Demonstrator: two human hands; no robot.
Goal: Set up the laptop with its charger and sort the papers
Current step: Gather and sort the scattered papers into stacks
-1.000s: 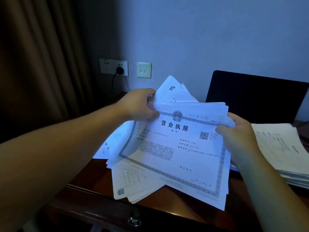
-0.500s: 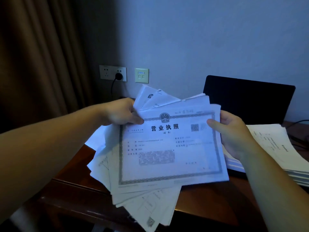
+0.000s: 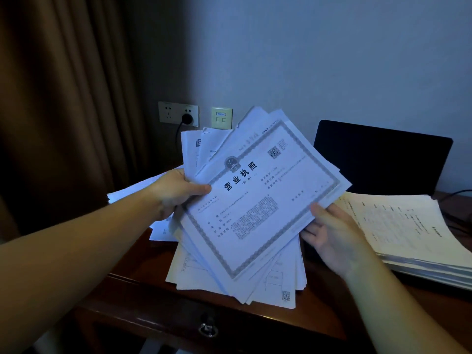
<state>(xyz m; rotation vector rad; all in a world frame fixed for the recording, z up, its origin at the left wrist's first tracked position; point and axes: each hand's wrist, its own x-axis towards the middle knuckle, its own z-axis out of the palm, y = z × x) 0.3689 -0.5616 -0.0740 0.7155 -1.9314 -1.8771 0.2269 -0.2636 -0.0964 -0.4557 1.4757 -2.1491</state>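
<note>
Our left hand (image 3: 178, 190) has its thumb curled over the top sheet and its fingers hidden behind, pinching the left edge of a loose, fanned sheaf of white printed papers (image 3: 255, 213). Our right hand (image 3: 334, 236) lies under the sheaf's lower right edge with palm up and fingers nearly straight, only the thumb tip touching the paper's margin; it supports rather than clasps.

The top sheet is a white certificate with an ornate grey border (image 3: 260, 198), bold black characters, a round emblem and a square code; it is tilted, its right corner raised toward the wall. Behind it the other sheets splay out at differing angles, their corners poking out above and below; how many there are we cannot tell. The sheaf's lower corners hang over the front edge of the dark brown polished wooden desk (image 3: 143, 284), which has one metal drawer pull (image 3: 208, 328) in its front.

On the desk we count two other lots of paper: a few loose white sheets (image 3: 132, 190) behind our left wrist, and a thick, squared pile of printed pages (image 3: 408, 231) to the right, just beside our right hand. One open black laptop (image 3: 380, 159) stands behind that pile, its screen dark. On the pale wall are two plates: a power socket (image 3: 178, 114) with one black plug (image 3: 187, 119) in it, and a small data outlet (image 3: 221, 118). A brown pleated curtain (image 3: 63, 98) closes off the left side.
</note>
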